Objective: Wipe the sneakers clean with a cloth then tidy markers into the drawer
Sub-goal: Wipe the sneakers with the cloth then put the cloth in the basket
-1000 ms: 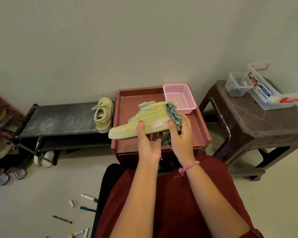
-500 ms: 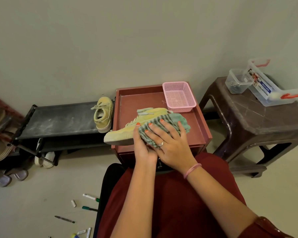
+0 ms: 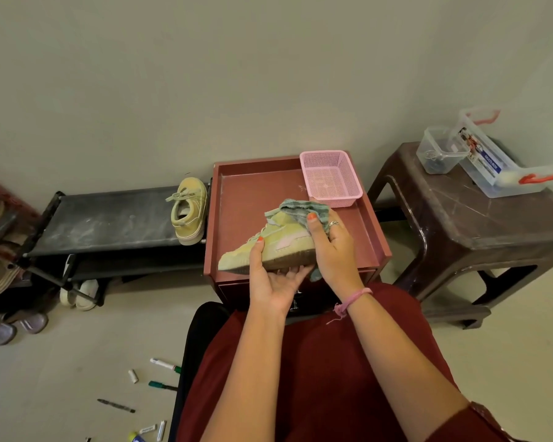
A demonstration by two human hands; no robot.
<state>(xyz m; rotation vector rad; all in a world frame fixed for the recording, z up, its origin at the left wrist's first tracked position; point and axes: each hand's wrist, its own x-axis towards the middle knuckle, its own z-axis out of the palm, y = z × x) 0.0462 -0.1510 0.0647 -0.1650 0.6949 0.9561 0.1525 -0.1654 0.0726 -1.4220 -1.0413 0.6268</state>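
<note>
Head view: a person sits facing a red drawer cabinet (image 3: pixel 253 193) whose tray-like top lies at about 12 o'clock from their lap. The left hand (image 3: pixel 270 275) grasps a yellow-green sneaker (image 3: pixel 268 247) from beneath, palm up under the sole with the thumb curled onto the side, toe aimed at 9 o'clock. The right hand (image 3: pixel 332 247) clutches a green striped cloth (image 3: pixel 297 207) against the heel and collar of that sneaker, thumb on top of the cloth and fingers wrapped behind; a loose end of the cloth hangs below the heel. The shoe is held just above the near edge of the cabinet top.

A pink mesh basket (image 3: pixel 331 178) sits at the 1 o'clock corner of the same top. The second sneaker (image 3: pixel 188 210) rests on a black shoe rack (image 3: pixel 109 218) at 10 o'clock, just beside the cabinet, toe toward the viewer. Other footwear fills the rack's lower level and the floor at 9 o'clock.

Several markers (image 3: pixel 165 365) lie scattered on the floor at 7 o'clock, some capped, one loose cap near them. At 2 o'clock stands a dark brown plastic stool (image 3: pixel 476 224) carrying two clear containers (image 3: pixel 441 149), one small, one long with red clips. A pink band circles the right wrist
</note>
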